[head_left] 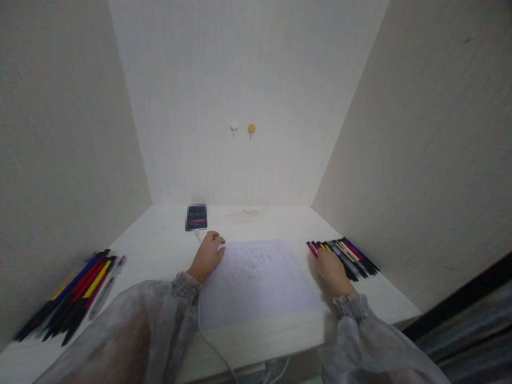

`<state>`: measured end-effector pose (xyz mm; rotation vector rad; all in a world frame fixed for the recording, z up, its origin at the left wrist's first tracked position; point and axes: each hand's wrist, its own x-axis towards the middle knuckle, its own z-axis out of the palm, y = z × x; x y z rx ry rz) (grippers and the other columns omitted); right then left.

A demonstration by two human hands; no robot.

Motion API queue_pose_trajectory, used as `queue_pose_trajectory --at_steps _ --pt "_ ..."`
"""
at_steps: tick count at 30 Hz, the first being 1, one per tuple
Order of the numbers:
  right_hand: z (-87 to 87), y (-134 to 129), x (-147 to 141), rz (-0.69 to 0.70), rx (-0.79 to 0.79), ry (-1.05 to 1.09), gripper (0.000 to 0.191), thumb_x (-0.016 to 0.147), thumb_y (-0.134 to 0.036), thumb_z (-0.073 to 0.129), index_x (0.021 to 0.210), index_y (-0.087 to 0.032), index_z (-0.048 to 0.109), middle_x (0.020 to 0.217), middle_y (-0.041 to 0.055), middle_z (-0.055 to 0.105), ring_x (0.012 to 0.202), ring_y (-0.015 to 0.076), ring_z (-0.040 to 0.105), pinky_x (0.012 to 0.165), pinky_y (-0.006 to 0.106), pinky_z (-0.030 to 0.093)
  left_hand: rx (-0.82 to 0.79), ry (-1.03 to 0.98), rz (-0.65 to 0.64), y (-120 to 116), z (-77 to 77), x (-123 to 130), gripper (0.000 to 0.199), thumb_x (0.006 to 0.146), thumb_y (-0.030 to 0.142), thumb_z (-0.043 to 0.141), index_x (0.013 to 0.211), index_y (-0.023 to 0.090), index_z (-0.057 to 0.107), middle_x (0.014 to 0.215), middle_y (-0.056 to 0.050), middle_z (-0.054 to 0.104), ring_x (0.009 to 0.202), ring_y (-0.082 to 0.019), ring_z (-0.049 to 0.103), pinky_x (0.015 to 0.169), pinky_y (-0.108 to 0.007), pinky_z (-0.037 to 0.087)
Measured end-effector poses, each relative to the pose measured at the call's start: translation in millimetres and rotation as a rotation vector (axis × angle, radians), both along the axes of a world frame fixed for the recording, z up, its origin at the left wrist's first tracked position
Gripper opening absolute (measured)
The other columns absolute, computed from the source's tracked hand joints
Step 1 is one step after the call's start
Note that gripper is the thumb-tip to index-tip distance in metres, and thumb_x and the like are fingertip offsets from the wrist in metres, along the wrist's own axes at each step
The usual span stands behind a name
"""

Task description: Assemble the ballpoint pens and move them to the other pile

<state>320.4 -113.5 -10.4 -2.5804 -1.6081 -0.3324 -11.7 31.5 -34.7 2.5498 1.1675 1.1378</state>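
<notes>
My left hand (208,257) is at the upper left corner of a white sheet of paper (256,298), its fingers curled and the sheet's corner between thumb and forefinger. Small dark marks cover the sheet's upper half. On the right, my right hand (333,271) reaches over a row of pens (354,256) with black, red, yellow, blue, white and clear parts. Its fingers close at the row's left end around a red pen (312,249), whose end sticks out to the left; the fingertips are partly hidden.
Another bundle of coloured pens (80,293) lies at the left wall. A phone (196,217) with a blurred screen lies farther back, and a white cable (212,346) runs past the sheet over the front edge. Two small hooks (251,129) hang on the back wall.
</notes>
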Motion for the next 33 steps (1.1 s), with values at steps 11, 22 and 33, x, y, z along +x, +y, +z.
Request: queue_pose_trajectory --at_steps 11,22,33 --pt "-2.2 -4.0 5.2 -0.017 0.017 -0.196 0.023 0.076 -0.008 0.035 0.079 -0.009 0.057 0.079 0.0139 0.061 0.077 0.022 0.057 0.067 0.03 0.038 -0.003 0.0 -0.003 0.8 -3.1 -2.6 0.016 0.071 0.016 0.044 0.084 0.015 0.054 0.098 -0.007 0.04 0.091 -0.018 0.046 0.086 -0.036 0.04" --pt "8.7 -6.3 -1.8 -0.001 0.045 -0.201 0.025 0.078 -0.008 0.034 0.083 -0.008 0.058 0.083 0.0156 0.059 0.083 0.0229 0.054 0.071 0.032 0.035 -0.014 -0.021 -0.007 0.0 -2.6 -3.0 0.017 0.07 0.015 0.044 0.084 0.015 0.054 0.099 -0.007 0.04 0.092 -0.018 0.046 0.086 -0.036 0.04" --pt "62.9 54.3 -121.6 0.562 0.546 -0.038 0.026 0.083 -0.023 0.033 0.078 -0.014 0.056 0.076 0.0078 0.055 0.078 0.017 0.047 0.071 0.028 0.031 0.066 -0.049 0.023 -17.7 17.6 -6.3 0.019 0.074 0.012 0.039 0.087 0.015 0.053 0.1 -0.008 0.044 0.093 -0.018 0.046 0.086 -0.035 0.04"
